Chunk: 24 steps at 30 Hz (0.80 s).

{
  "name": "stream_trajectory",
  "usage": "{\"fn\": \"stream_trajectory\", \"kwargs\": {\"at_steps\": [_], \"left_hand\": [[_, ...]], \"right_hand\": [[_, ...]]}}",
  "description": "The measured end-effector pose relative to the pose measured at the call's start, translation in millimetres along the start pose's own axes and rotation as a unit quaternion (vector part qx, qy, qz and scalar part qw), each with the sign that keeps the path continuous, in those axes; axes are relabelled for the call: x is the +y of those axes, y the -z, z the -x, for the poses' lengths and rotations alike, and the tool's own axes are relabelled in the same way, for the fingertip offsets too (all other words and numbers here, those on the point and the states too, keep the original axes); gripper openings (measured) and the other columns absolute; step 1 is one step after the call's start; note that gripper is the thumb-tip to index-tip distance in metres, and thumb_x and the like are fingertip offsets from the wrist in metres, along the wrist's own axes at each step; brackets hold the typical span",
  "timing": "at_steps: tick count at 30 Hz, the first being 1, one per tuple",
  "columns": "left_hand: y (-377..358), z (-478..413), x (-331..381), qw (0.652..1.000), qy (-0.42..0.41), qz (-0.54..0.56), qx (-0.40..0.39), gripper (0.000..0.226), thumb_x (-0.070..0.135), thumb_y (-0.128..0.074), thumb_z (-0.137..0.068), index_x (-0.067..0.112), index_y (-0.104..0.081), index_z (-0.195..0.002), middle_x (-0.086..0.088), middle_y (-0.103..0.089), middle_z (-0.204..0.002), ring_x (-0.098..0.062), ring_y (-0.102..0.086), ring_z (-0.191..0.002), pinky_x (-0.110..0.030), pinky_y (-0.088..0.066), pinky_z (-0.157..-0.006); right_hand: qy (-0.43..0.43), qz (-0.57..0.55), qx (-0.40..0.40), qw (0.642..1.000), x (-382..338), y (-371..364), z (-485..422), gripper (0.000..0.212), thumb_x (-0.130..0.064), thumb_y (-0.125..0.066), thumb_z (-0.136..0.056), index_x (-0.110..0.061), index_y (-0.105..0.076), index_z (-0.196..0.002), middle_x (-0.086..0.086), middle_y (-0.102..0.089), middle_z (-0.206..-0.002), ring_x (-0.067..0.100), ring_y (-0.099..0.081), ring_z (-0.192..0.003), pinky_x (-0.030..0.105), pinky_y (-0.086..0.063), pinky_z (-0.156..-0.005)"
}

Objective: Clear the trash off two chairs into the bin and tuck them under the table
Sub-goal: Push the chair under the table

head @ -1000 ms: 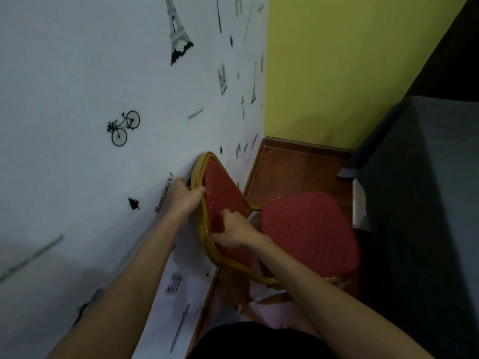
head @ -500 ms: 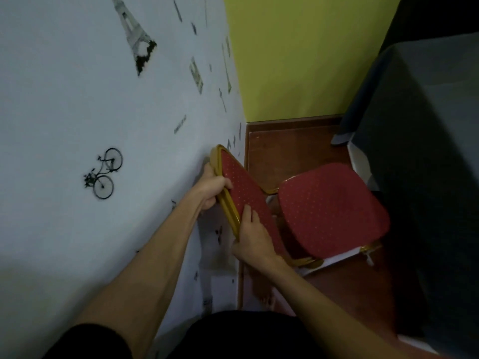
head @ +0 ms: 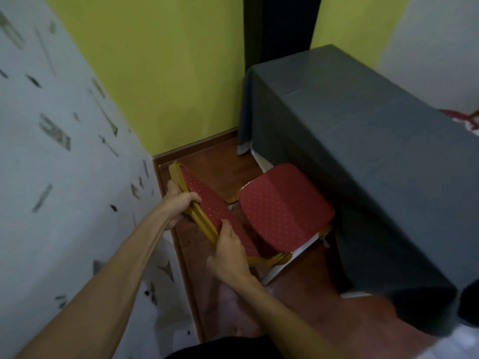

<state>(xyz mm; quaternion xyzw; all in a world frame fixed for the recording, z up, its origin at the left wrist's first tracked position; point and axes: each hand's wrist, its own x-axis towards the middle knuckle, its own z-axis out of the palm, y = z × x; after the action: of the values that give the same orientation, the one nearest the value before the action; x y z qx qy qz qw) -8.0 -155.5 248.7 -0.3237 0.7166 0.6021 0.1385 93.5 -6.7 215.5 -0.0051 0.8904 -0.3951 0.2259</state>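
A chair with a gold frame and red dotted padding stands on the wooden floor between the wall and the table. Its seat (head: 282, 208) is bare and reaches the edge of the grey tablecloth. My left hand (head: 178, 200) grips the top of the chair's backrest (head: 207, 203) from behind. My right hand (head: 228, 252) holds the backrest's near side edge. The table (head: 363, 141), draped in grey cloth, stands to the right of the chair.
A white wall with black printed pictures (head: 54, 130) runs close along the left. A yellow-green wall (head: 155, 73) closes the far end. Part of a second red chair (head: 464, 117) shows past the table at the far right. Wooden floor (head: 324, 307) lies near my feet.
The chair has slid to the right, toward the table, with its seat now at the cloth's edge. Both hands have kept their hold on the backrest. My view has swung right.
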Motion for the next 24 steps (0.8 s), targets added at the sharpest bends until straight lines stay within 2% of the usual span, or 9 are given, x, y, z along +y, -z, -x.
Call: {"fn": "stream_trajectory", "kwargs": {"at_steps": [3, 6, 7, 10, 12, 15, 19, 21, 24], "left_hand": [[-27.3, -8.7, 18.2, 0.997, -0.004, -0.072, -0.018, 0.07, 0.015, -0.068, -0.081, 0.018, -0.023, -0.135, -0.017, -0.059, -0.12, -0.032, -0.068, -0.093, -0.038, -0.06, -0.058], [-55.6, -20.9, 31.7, 0.992, -0.012, -0.123, -0.008, 0.103, 0.025, -0.065, -0.074, 0.018, 0.002, -0.153, -0.019, -0.053, -0.136, -0.037, -0.064, -0.11, -0.05, -0.06, -0.084], [-65.3, -20.5, 36.3, 0.993, -0.013, -0.121, -0.009, 0.106, 0.023, -0.062, -0.079, 0.017, 0.012, -0.155, -0.018, -0.05, -0.138, -0.037, -0.063, -0.11, -0.051, -0.06, -0.082], [-92.9, -23.9, 50.4, 0.995, -0.014, -0.087, -0.039, 0.098, 0.011, -0.052, -0.094, 0.019, 0.026, -0.152, -0.017, -0.054, -0.129, -0.028, -0.07, -0.081, -0.039, -0.061, -0.051], [-108.0, -30.6, 63.7, 0.995, -0.012, -0.077, -0.063, 0.095, 0.007, -0.048, -0.096, 0.021, 0.028, -0.151, -0.018, -0.058, -0.122, -0.026, -0.071, -0.072, -0.038, -0.059, -0.043], [-127.8, -44.9, 84.3, 0.994, 0.003, -0.078, -0.075, 0.094, 0.003, -0.047, -0.095, 0.022, 0.027, -0.151, -0.02, -0.063, -0.115, -0.029, -0.072, -0.071, -0.044, -0.059, -0.044], [-150.8, -63.2, 113.2, 0.993, 0.01, -0.074, -0.087, 0.082, -0.001, -0.046, -0.096, 0.017, 0.011, -0.151, -0.018, -0.062, -0.094, -0.03, -0.07, -0.068, -0.049, -0.059, -0.042], [-162.1, -71.6, 127.9, 0.993, 0.008, -0.077, -0.084, 0.079, -0.002, -0.045, -0.096, 0.017, 0.009, -0.151, -0.017, -0.061, -0.09, -0.029, -0.069, -0.068, -0.047, -0.057, -0.039], [-179.6, -88.0, 147.9, 0.992, 0.008, -0.089, -0.093, 0.072, 0.0, -0.047, -0.097, 0.02, 0.001, -0.147, -0.018, -0.064, -0.096, -0.03, -0.07, -0.072, -0.047, -0.059, -0.044]], "right_hand": [[-0.015, 0.003, 0.006, 1.0, 7.1, 31.6, -8.1, 0.089, -0.009, -0.067, -0.081, -0.011, -0.024, -0.159, 0.01, -0.044, -0.156, 0.035, -0.045, -0.14, 0.042, -0.039, -0.115], [-0.027, 0.023, -0.009, 0.999, 16.0, 66.2, -18.3, 0.084, -0.01, -0.065, -0.082, -0.015, -0.031, -0.158, 0.013, -0.053, -0.149, 0.037, -0.051, -0.135, 0.04, -0.044, -0.109], [-0.035, 0.03, -0.012, 0.999, 19.8, 76.4, -22.8, 0.086, -0.01, -0.065, -0.081, -0.016, -0.03, -0.159, 0.015, -0.055, -0.148, 0.039, -0.052, -0.134, 0.04, -0.045, -0.109], [-0.066, 0.027, -0.016, 0.997, 32.8, 102.3, -39.8, 0.091, -0.011, -0.063, -0.078, -0.024, -0.028, -0.161, 0.016, -0.057, -0.145, 0.039, -0.057, -0.129, 0.042, -0.05, -0.106], [-0.079, 0.012, -0.014, 0.997, 41.0, 117.9, -52.2, 0.09, -0.01, -0.061, -0.078, -0.025, -0.029, -0.16, 0.014, -0.059, -0.143, 0.036, -0.061, -0.125, 0.043, -0.053, -0.104], [-0.085, -0.006, -0.016, 0.996, 48.0, 140.2, -72.4, 0.085, -0.009, -0.06, -0.082, -0.026, -0.031, -0.16, 0.012, -0.062, -0.135, 0.035, -0.064, -0.119, 0.043, -0.056, -0.099], [-0.084, -0.01, -0.028, 0.996, 54.3, 169.5, -105.7, 0.09, -0.005, -0.067, -0.079, -0.028, -0.033, -0.159, 0.014, -0.063, -0.132, 0.027, -0.064, -0.104, 0.034, -0.055, -0.082], [-0.088, -0.014, -0.032, 0.996, 58.0, 183.6, -123.4, 0.093, -0.005, -0.071, -0.076, -0.031, -0.035, -0.158, 0.013, -0.062, -0.135, 0.028, -0.065, -0.108, 0.032, -0.054, -0.082], [-0.092, -0.011, -0.029, 0.995, 62.9, 199.2, -148.7, 0.091, -0.007, -0.07, -0.077, -0.033, -0.036, -0.158, 0.013, -0.063, -0.134, 0.032, -0.065, -0.115, 0.031, -0.052, -0.083]]}}
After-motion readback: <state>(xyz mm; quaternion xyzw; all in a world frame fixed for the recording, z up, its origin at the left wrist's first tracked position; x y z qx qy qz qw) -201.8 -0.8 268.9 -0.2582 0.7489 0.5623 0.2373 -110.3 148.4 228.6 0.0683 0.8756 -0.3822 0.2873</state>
